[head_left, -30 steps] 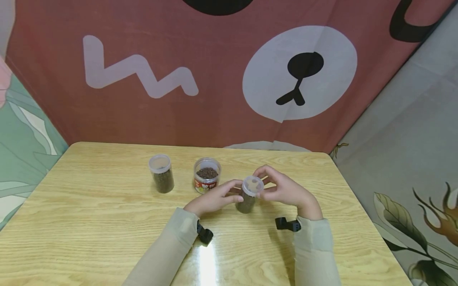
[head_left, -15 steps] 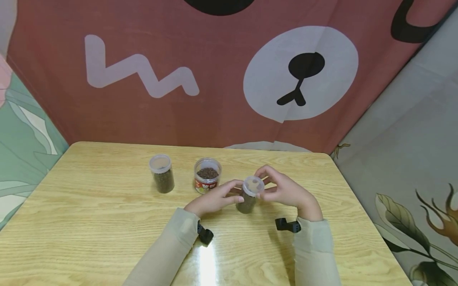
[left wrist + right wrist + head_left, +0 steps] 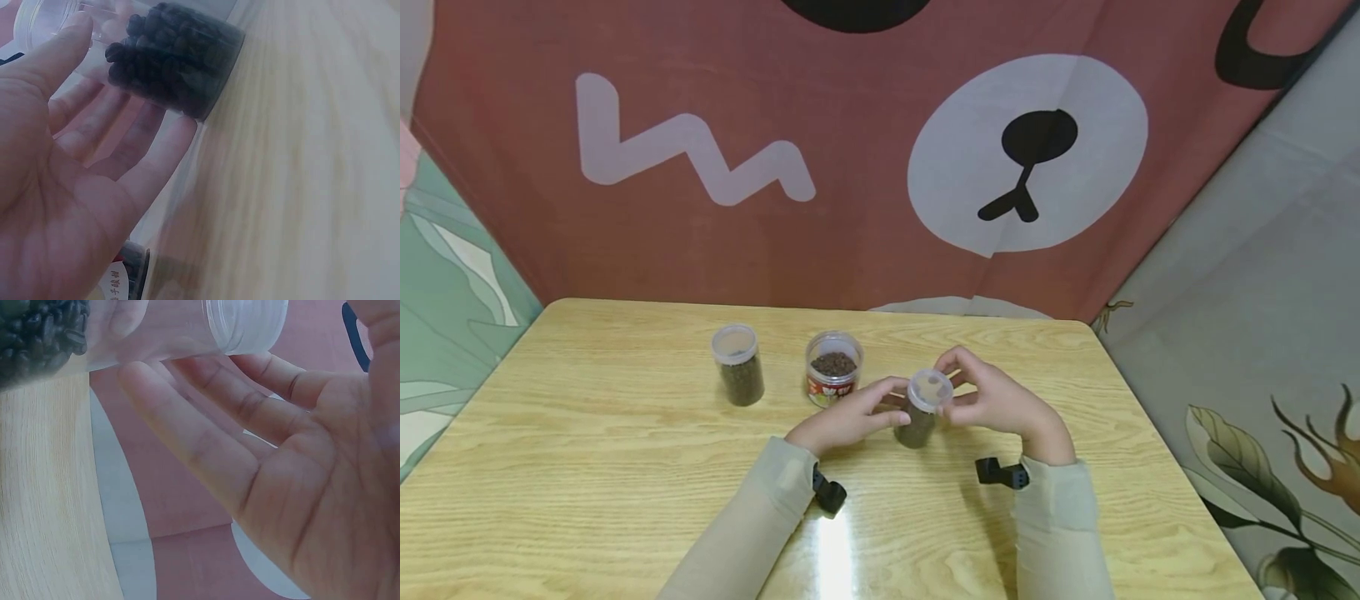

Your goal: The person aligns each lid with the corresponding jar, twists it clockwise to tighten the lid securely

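Note:
A clear plastic jar (image 3: 916,427) with a translucent screw lid (image 3: 930,389) stands upright on the table, part-filled with dark, bean-like pieces (image 3: 178,59). My left hand (image 3: 853,414) holds it from the left, thumb (image 3: 72,50) on the near side and fingers reaching behind. On the other side, my right hand (image 3: 996,398) has its thumb and fingers bent around the lid and upper wall. In the right wrist view, the right fingers (image 3: 194,428) lie along the jar's upper part; the right thumb's contact is out of that picture.
A similar lidded jar (image 3: 741,379) of dark contents stands at the left. Between the two is a shorter jar with a red label (image 3: 830,389), its top uncovered and brown bits inside. The wooden table (image 3: 587,467) ends at a cloth backdrop (image 3: 850,250).

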Tool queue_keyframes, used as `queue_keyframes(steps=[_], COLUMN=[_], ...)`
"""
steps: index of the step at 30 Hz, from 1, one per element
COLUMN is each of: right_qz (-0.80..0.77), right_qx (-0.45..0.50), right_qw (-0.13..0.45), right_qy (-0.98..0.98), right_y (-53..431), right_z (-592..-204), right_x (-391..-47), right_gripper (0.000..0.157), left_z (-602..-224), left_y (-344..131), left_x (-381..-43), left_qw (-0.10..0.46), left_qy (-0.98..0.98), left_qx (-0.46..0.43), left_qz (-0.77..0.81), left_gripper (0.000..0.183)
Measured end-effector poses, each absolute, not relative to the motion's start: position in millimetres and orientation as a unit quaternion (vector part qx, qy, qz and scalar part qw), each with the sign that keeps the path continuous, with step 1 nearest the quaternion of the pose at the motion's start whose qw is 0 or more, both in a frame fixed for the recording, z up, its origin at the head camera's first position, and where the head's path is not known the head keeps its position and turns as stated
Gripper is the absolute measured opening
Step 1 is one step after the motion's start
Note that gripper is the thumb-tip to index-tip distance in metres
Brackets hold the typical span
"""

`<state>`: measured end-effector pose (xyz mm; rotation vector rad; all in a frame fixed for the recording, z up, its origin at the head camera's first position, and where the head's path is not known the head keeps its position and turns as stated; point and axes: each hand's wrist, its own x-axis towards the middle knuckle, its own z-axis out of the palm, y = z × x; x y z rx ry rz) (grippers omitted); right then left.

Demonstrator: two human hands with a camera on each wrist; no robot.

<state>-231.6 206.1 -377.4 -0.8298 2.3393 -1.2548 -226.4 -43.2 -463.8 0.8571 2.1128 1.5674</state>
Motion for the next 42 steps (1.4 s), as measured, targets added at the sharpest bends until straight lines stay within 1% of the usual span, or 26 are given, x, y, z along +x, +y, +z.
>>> queue_keyframes(steps=[11,23,31,37,42], right_qz=[-0.452,-0.456,-0.456,-0.459,-0.464], right_qx=[-0.294,-0.299,-0.300,-0.300,-0.298], right_qw=[0.177,0.157,0.148,0.139,0.130], right_qy=[0.823,0.823,0.825,0.825,0.824], right_y=[205,205,206,206,206], right_z=[-376,-380,-383,-386,-390], right_x=[-231,-233,-236,-238,-239], right_gripper=[0.043,0.041,0.042,0.043,0.047], left_z=[-464,-466,-464,-465,-464], left_y=[-45,-44,-41,-39,-36], left_x=[-226,-228,-229,-229,-228], left_qw=[0.186,0.168,0.146,0.140,0.117], left_qy=[0.744,0.745,0.761,0.769,0.780], left_qx=[0.306,0.300,0.290,0.275,0.268], left_qz=[0.565,0.573,0.562,0.559,0.553], left_gripper=[0.048,0.046,0.046,0.048,0.050])
